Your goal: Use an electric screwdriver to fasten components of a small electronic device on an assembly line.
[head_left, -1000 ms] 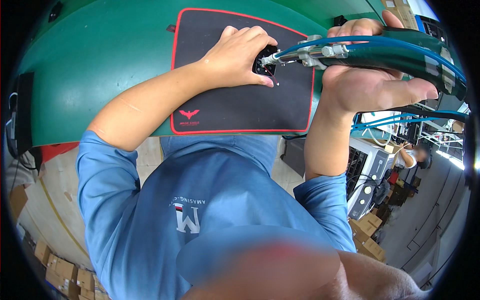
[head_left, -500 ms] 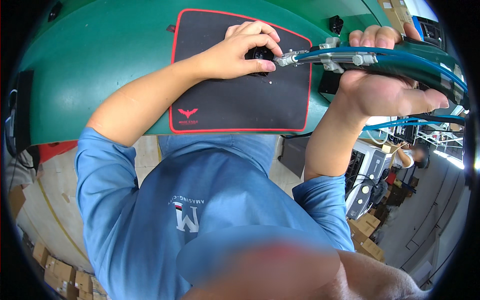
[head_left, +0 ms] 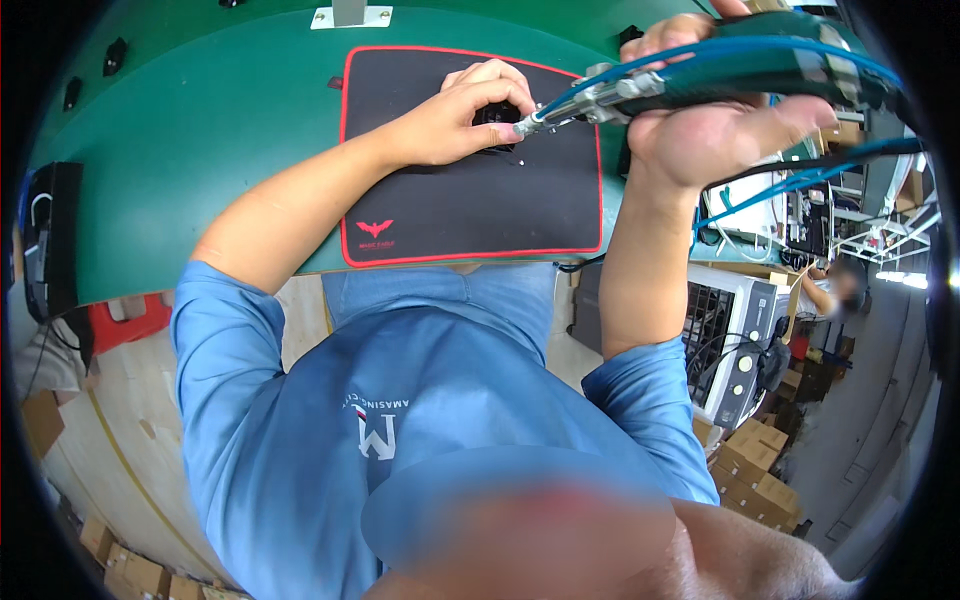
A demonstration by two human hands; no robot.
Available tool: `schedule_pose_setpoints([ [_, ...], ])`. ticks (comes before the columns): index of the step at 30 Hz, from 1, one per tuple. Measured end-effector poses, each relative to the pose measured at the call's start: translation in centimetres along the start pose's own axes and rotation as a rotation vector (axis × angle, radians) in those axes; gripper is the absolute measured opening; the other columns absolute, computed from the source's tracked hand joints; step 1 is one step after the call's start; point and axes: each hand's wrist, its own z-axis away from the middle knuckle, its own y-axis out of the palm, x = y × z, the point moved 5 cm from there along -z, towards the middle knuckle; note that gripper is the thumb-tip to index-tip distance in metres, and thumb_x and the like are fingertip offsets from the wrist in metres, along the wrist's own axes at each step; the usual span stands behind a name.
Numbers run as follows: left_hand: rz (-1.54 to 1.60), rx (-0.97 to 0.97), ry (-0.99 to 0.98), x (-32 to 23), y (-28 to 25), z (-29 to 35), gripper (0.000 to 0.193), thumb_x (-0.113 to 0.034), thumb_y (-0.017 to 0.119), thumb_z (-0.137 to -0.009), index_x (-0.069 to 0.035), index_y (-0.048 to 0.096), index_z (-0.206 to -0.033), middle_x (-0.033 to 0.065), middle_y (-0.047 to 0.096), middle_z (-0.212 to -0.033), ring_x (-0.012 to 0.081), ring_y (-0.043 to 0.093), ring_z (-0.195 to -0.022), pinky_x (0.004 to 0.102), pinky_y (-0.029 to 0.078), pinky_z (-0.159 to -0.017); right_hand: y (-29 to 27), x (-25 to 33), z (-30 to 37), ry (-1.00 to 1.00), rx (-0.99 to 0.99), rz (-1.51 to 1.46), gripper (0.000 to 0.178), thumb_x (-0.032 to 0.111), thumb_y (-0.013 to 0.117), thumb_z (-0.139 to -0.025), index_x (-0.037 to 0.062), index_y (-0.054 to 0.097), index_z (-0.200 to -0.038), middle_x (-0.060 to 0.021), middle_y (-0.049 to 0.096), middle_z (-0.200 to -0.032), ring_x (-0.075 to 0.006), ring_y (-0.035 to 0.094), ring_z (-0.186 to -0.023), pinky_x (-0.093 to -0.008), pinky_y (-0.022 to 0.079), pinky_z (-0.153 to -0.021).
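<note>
My left hand [head_left: 450, 125] is closed around a small square black part [head_left: 493, 115], which rests on the black mat [head_left: 480, 205] with red edging. Fingers and thumb pinch it from opposite sides and hide much of it. My right hand [head_left: 695, 140] grips a hose-fed power screwdriver [head_left: 740, 75] with a dark body, its fingers wrapped over the far side and the thumb stretched along the near side. The tool's metal nozzle points down-left and meets the black part beside my left thumb; the exact contact is hidden. A tiny light speck lies on the mat nearby.
Blue hoses [head_left: 785, 185] trail from the tool toward the right. The green table [head_left: 200, 160] carries small black parts [head_left: 115, 57] at far left and a metal bracket foot [head_left: 350, 17] at the back. A grey-white machine [head_left: 735, 345] stands right, cartons [head_left: 755, 455] behind it. Another person is far right.
The view has shifted slightly. The screwdriver now slants more steeply, its rear end raised and the nozzle still at the black part. My left hand keeps its grip.
</note>
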Motion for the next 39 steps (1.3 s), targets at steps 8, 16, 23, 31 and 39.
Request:
schedule_pose_setpoints([
  [8,0.29,0.136,-0.041,-4.7,0.2,-2.1,0.08,-0.027,0.089,-0.076,-0.006,0.051,-0.143,0.0077,0.053,-0.134,0.0244,0.047,-0.131,0.0408,0.038,-0.113,-3.7,0.0,-0.9,-0.041,0.116,-0.17,0.074,0.071,0.033,-0.104,0.0036,0.061,-0.117,-0.0072,0.064,-0.079,-0.0145,0.058,-0.059,-0.0256,0.046,-0.052],
  [16,0.334,0.181,-0.094,-10.0,2.7,-9.0,0.037,-0.035,0.067,-0.101,-0.009,0.069,-0.127,-0.0025,0.06,-0.097,0.0085,0.051,-0.09,0.0274,0.043,-0.083,-7.3,4.9,2.1,-0.421,0.034,0.074,0.049,0.039,0.057,-0.102,0.0007,0.049,-0.131,-0.0125,0.059,-0.121,-0.0218,0.061,-0.11,-0.0379,0.05,-0.098],
  [23,0.317,0.213,-0.098,-7.4,5.2,-13.6,0.063,-0.023,0.066,-0.101,-0.006,0.042,-0.156,0.0068,0.061,-0.137,0.0187,0.058,-0.123,0.0368,0.047,-0.106,-15.2,-3.5,8.1,0.038,0.01,0.88,0.034,0.014,0.082,-0.084,-0.0012,0.065,-0.109,-0.0116,0.071,-0.099,-0.0187,0.071,-0.08,-0.0336,0.058,-0.075],
  [31,0.347,0.149,-0.149,-5.5,6.8,-14.5,0.064,-0.017,0.064,-0.1,-0.008,0.039,-0.159,0.0034,0.062,-0.138,0.018,0.056,-0.126,0.0379,0.042,-0.111,-16.3,-5.0,4.9,0.118,-0.137,0.77,0.033,0.006,0.083,-0.081,0.0,0.061,-0.105,-0.0113,0.073,-0.091,-0.0205,0.074,-0.083,-0.0347,0.059,-0.076],
  [39,0.416,0.151,-0.156,-5.7,6.6,-14.6,0.066,-0.019,0.065,-0.099,-0.009,0.039,-0.159,0.0037,0.061,-0.14,0.0169,0.056,-0.125,0.0369,0.043,-0.109,-16.6,-5.6,3.9,0.11,-0.125,0.796,0.032,0.007,0.082,-0.081,0.0008,0.06,-0.102,-0.0116,0.073,-0.089,-0.0243,0.074,-0.082,-0.0364,0.058,-0.076],
])
